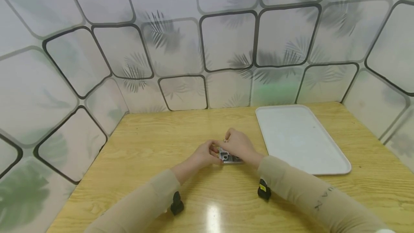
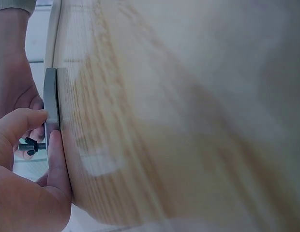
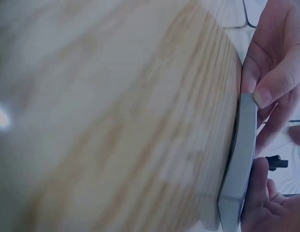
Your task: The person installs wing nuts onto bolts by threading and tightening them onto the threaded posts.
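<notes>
A small silvery metal plate, with ring shapes on its top, lies flat on the wooden table. My left hand grips its left end, thumb and fingers at the edge, as the right wrist view shows too. From the plate's upper face sticks a dark threaded bolt with a wing nut. Over the plate's right part is my right hand, fingers bent around the bolt. One of its fingers lies against the plate. Whether its fingertips pinch the wing nut is hidden.
A white rectangular tray lies on the table to the right, close to my right forearm. Patterned panels stand behind the table and at both sides. Each wrist wears a small black device.
</notes>
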Demonstrator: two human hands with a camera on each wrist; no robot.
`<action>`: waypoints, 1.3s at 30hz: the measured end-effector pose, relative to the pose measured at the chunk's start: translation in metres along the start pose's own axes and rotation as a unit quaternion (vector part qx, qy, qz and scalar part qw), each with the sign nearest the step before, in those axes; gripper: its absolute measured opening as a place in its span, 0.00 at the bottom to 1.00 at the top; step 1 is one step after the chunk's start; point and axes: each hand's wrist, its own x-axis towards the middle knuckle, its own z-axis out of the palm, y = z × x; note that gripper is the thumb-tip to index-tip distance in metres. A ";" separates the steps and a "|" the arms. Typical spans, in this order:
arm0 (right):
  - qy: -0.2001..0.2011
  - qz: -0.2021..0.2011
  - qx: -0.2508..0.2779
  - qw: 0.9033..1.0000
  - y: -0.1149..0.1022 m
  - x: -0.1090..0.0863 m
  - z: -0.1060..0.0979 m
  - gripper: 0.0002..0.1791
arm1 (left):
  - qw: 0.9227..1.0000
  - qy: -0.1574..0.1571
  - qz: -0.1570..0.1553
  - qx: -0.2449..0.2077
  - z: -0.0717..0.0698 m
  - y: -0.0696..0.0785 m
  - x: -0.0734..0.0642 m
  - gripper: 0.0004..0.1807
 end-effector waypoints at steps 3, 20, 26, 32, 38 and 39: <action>-0.023 0.001 0.064 0.998 0.003 -0.001 -0.003 0.26 | 1.000 0.001 -0.002 -0.001 0.000 0.000 0.001 0.42; -0.083 -0.042 0.163 0.982 0.022 0.006 -0.008 0.20 | 1.000 0.003 -0.003 0.006 0.000 0.002 0.003 0.43; -0.086 -0.067 0.118 0.987 0.023 0.005 -0.007 0.19 | 1.000 0.002 -0.007 0.001 0.000 0.002 0.002 0.43; -0.085 -0.071 0.119 0.987 0.023 0.005 -0.008 0.13 | 1.000 0.004 -0.005 0.005 0.000 0.001 0.002 0.43; -0.086 -0.072 0.122 0.986 0.026 0.007 -0.007 0.10 | 1.000 0.004 -0.001 0.005 0.001 0.000 0.003 0.43; -0.085 -0.074 0.123 0.986 0.026 0.007 -0.007 0.09 | 1.000 0.005 -0.001 0.006 0.001 0.000 0.003 0.43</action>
